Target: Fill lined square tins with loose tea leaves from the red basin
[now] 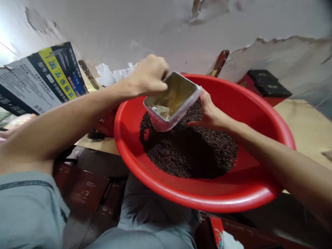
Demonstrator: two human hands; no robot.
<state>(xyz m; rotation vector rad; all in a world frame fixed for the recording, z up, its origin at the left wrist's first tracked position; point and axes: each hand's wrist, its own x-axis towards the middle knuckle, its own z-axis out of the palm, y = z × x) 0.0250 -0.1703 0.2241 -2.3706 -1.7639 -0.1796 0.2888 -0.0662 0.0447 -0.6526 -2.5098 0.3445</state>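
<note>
A square, box-like container (183,92) with a golden-brown inside and clear plastic film about it is tilted above a wide red basin (259,103). My left hand (153,74) is closed at its upper left rim, thumb along the edge. On the other side, my right hand (214,112) has its fingers by the container's right corner and its thumb stretched apart; whether the fingertips press on it is hidden. Dark brown, grain-like loose material (168,155) covers the basin's bottom, partly in shadow.
A printed cardboard box (44,77) stands at the left, beside crumpled clear plastic bags (106,74). Behind the basin is a peeling wall (168,34). A red box with a black top (269,84) sits at the right on the tan tabletop (301,121). My legs (155,214) are below the basin.
</note>
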